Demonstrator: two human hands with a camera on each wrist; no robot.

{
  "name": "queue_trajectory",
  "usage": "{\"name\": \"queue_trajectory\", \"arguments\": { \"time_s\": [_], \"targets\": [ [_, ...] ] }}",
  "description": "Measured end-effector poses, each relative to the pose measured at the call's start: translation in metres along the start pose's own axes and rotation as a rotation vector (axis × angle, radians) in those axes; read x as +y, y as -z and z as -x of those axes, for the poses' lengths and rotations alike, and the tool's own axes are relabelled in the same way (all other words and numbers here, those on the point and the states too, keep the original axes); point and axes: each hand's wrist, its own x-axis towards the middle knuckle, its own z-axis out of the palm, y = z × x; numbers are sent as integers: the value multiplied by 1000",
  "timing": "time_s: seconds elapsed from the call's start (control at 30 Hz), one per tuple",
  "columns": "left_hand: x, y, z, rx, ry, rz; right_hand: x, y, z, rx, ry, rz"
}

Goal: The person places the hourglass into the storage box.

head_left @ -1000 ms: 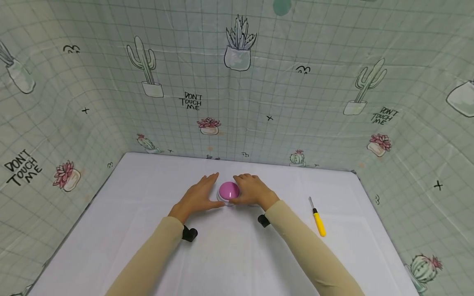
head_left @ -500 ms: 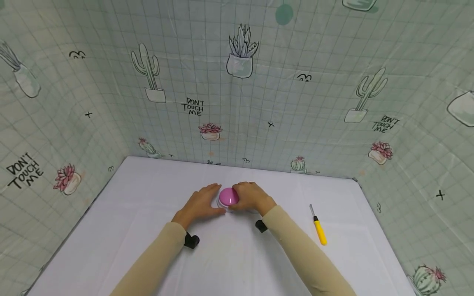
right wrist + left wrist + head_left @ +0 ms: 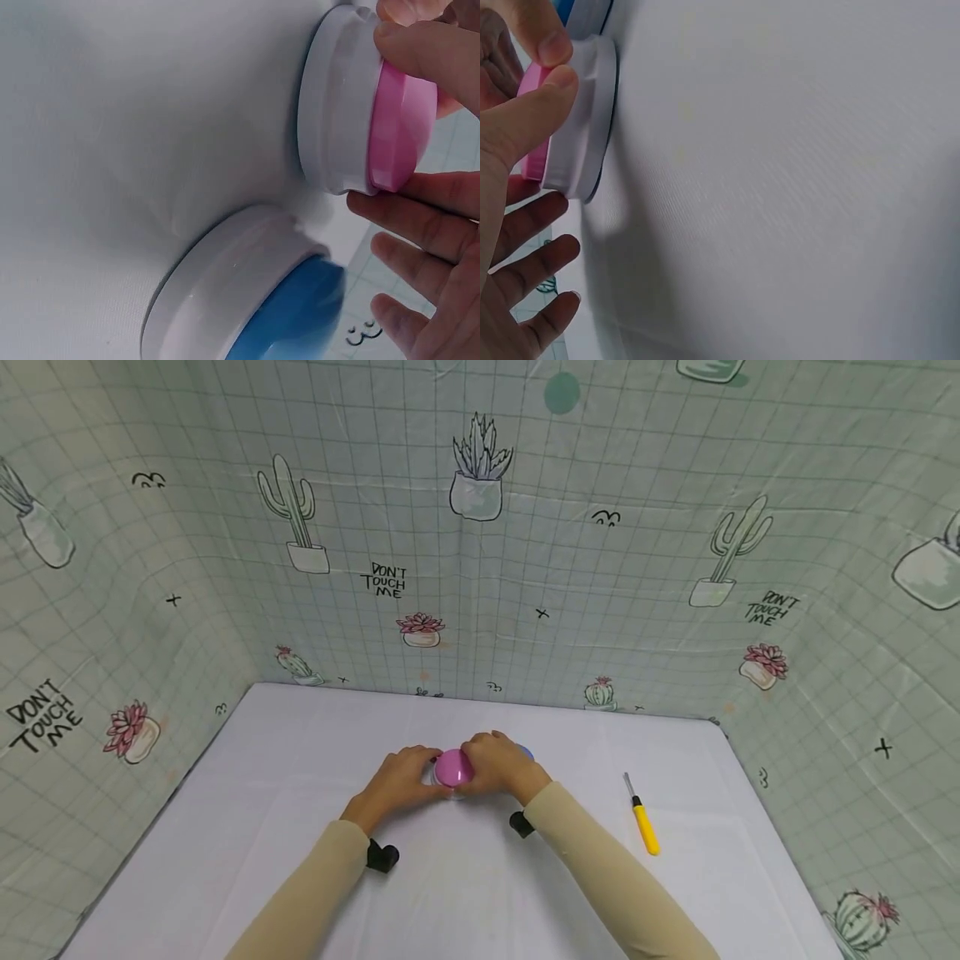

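A round push button (image 3: 453, 769) with a pink domed top and a white base sits on the white table, between both hands. My left hand (image 3: 395, 788) grips it from the left; in the left wrist view its thumb presses the white base (image 3: 576, 139) near the pink edge, and fingers reach around the far side. From the right, my right hand (image 3: 498, 767) holds the same button, thumb and index finger on opposite sides of the rim. A blue-topped button (image 3: 292, 319) with a white base lies beside it, mostly hidden behind the right hand in the head view.
A screwdriver (image 3: 645, 825) with a yellow handle lies to the right on the white table (image 3: 465, 893). Behind and at both sides hangs a cactus-print cloth (image 3: 480, 568). A dark wrist mount (image 3: 383, 858) shows below the left hand.
The left hand has closed in on the pink button. Button and hands have shifted slightly left, and the blue button's edge now shows behind the right hand. The head view has tilted slightly.
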Motion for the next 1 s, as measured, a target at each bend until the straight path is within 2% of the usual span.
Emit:
{"name": "queue_trajectory", "arguments": {
  "time_s": [0.3, 0.63, 0.77, 1.0],
  "targets": [
    [-3, 1, 20, 8, -20, 14, -21, 0, 10, 29, 82, 63],
    [-2, 0, 38, 8, -44, 12, -41, -1, 28, 50, 60, 48],
    [1, -3, 43, 13, -54, 5, -43, -4, 37, 31, 37, -14],
    [12, -14, 50, 47, -128, -11, -39, -15, 63, 39, -12, -176]
  ]
}}
